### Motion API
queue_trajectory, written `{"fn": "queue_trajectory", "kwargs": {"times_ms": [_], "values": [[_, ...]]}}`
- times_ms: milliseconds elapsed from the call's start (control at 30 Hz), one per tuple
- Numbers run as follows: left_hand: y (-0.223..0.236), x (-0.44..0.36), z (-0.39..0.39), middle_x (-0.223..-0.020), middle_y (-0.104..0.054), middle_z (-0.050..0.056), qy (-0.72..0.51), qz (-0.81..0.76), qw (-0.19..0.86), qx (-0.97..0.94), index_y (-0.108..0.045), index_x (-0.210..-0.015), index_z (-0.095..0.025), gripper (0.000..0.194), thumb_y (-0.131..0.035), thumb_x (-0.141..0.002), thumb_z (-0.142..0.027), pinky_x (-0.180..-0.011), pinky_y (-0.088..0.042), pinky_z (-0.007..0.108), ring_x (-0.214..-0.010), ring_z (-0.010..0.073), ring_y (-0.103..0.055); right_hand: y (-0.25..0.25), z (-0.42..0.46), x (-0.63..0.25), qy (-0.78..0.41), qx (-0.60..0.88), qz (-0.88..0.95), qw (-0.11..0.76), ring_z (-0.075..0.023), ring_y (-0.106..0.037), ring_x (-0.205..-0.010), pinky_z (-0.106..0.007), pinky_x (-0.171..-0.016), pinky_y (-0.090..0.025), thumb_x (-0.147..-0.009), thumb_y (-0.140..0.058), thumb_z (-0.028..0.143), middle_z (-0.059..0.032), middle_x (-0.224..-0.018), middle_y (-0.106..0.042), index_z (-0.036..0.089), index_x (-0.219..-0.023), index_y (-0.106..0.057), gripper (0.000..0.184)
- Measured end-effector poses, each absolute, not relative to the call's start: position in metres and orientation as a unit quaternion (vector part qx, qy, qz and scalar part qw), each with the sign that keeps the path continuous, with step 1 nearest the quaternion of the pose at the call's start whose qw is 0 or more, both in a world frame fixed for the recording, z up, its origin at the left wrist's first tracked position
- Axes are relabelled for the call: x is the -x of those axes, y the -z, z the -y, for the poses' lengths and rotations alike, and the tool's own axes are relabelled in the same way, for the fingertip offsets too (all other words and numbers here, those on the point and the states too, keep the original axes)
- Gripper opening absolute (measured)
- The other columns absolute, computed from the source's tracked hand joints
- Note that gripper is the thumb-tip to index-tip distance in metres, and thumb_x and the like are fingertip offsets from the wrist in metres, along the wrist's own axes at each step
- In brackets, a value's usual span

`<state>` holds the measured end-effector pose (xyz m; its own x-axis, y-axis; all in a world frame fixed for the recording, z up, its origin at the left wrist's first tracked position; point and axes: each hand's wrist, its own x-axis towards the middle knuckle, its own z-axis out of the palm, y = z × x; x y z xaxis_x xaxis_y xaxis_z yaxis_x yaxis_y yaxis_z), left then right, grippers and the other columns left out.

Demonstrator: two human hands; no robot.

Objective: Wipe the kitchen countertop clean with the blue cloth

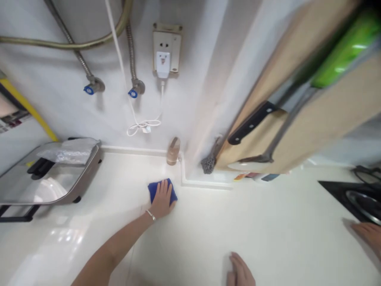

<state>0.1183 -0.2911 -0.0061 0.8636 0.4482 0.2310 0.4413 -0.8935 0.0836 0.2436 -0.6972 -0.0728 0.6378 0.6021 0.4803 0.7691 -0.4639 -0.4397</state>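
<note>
The cloth (152, 190) lies on the bench (268, 222), just short of the corner where a white ledge (205, 185) steps around the pillar (195, 155); the left hand (161, 200) presses flat on it, fingers slightly spread. A jar (173, 151) stands behind it, close to the ledge, narrowing the room there, while the bench runs wide rightward to the stove (339, 194) and leftward to the pan (89, 169). The left hand hides the cloth's middle; deep blue corners show around it. The right hand (241, 274) is cut off at the bottom edge, so I cannot tell whether it holds anything. Pan, stove and another person's hand (369, 235) are cropped too, and items under the board (309, 135) are blurred
</note>
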Motion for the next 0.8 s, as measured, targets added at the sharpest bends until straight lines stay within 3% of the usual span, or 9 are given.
{"fn": "queue_trajectory", "kwargs": {"times_ms": [233, 600, 800], "values": [[0.013, -0.111, 0.371, -0.165, -0.008, 0.025, -0.1, -0.101, 0.027, -0.989, -0.016, -0.156, -0.006, 0.085, -0.043, -0.091, -0.055, -0.121, -0.012, 0.061, -0.153, 0.0404, -0.004, 0.065, 0.69, -0.229, 0.133, 0.861, 0.387, 0.301, -0.028, -0.057, -0.122, -0.051, -0.099, -0.052, -0.093, -0.043, 0.025, -0.0139, -0.132, -0.059, 0.021, -0.127, -0.051, 0.035], [0.007, -0.226, 0.361, -0.163, -0.021, 0.025, -0.099, -0.025, 0.008, -0.995, -0.024, -0.155, -0.007, 0.082, -0.045, -0.09, -0.053, -0.121, -0.017, 0.057, -0.153, 0.0369, -0.013, 0.06, 0.682, -0.229, 0.134, 0.862, 0.377, 0.311, -0.0243, -0.052, -0.127, -0.047, -0.102, -0.05, -0.085, -0.043, 0.011, -0.011, -0.134, -0.058, 0.021, -0.13, -0.051, 0.047], [0.009, -0.247, 0.364, -0.161, -0.026, 0.024, -0.119, -0.044, -0.01, -0.992, -0.031, -0.152, -0.006, 0.076, -0.045, -0.091, -0.049, -0.122, -0.017, 0.055, -0.152, 0.0347, -0.019, 0.053, 0.678, -0.228, 0.13, 0.872, 0.366, 0.296, -0.0232, -0.051, -0.127, -0.044, -0.104, -0.048, -0.077, -0.044, 0.003, -0.0099, -0.134, -0.058, 0.019, -0.131, -0.051, 0.056]]}}
